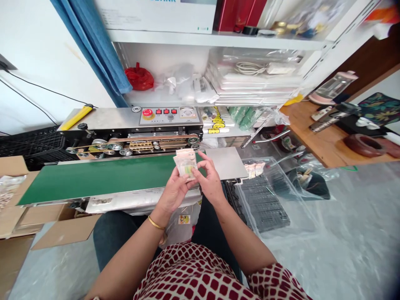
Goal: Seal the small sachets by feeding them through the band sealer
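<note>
In front of me, I hold a small clear plastic packet (186,161) with pale, printed contents, a yellow-green patch near its lower end. It may be more than one packet, layered; I cannot tell. My left hand (174,191) is closed round its lower left side, thumb on top. From the right, my right hand (211,180) pinches its lower right edge, index finger bent. Both hands are above the right part of a green conveyor belt (103,177), close to a grey metal end plate (229,163). Behind the packet runs the band sealing machine (168,118) with its rollers and red buttons.
A yellow-handled cutter (77,117) lies on the machine's left top. To the right, a plastic-lined crate (265,204) sits on the floor beneath the plate, with several packets (254,168) at its edge. Cardboard boxes (67,233) stand at left; a wooden table (331,148) at right.
</note>
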### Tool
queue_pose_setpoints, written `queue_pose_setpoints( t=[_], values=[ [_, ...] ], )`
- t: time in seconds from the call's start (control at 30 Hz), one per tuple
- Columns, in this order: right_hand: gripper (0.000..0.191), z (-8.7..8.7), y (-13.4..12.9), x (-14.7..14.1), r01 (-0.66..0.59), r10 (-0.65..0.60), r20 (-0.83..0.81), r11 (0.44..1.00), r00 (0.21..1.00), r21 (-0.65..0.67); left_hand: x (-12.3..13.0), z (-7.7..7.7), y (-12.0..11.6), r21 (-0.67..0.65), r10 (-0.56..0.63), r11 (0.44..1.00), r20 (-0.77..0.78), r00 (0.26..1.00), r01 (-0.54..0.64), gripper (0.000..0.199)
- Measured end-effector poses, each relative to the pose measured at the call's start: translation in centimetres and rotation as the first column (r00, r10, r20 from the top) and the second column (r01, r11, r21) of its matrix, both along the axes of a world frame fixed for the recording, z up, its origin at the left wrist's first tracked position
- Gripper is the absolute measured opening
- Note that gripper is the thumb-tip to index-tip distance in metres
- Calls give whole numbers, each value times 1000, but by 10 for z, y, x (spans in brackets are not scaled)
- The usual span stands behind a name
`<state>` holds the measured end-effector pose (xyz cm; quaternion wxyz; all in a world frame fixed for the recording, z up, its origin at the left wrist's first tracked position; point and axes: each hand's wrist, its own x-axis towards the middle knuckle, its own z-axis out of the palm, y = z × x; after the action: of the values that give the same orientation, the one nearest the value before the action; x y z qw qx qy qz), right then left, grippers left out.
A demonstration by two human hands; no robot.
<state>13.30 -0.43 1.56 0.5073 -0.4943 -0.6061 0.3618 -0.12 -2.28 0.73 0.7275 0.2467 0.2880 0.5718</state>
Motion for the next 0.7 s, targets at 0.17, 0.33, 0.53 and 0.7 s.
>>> queue_pose_setpoints(
  t=[0.17, 0.33, 0.53, 0.7],
  values=[
    [36, -12, 5, -4, -106, 74, -275, 989, 959, -106, -1, -2, 7, -64, 75, 995, -27, 997, -77, 38],
    [32, -25, 20, 12, -120, 5, -404, 958, 915, -259, -2, -9, 8, -132, 135, 981, -76, 988, -144, 35],
    [30, -32, 66, 52, 56, -182, -248, 895, 952, -443, -13, -11, 7, -127, 144, 975, -268, 953, -183, 41],
    [25, -27, 88, 43, 22, -39, -35, 923, 999, -384, -12, 0, 6, -88, 113, 987, -221, 969, -135, 44]
  ],
)
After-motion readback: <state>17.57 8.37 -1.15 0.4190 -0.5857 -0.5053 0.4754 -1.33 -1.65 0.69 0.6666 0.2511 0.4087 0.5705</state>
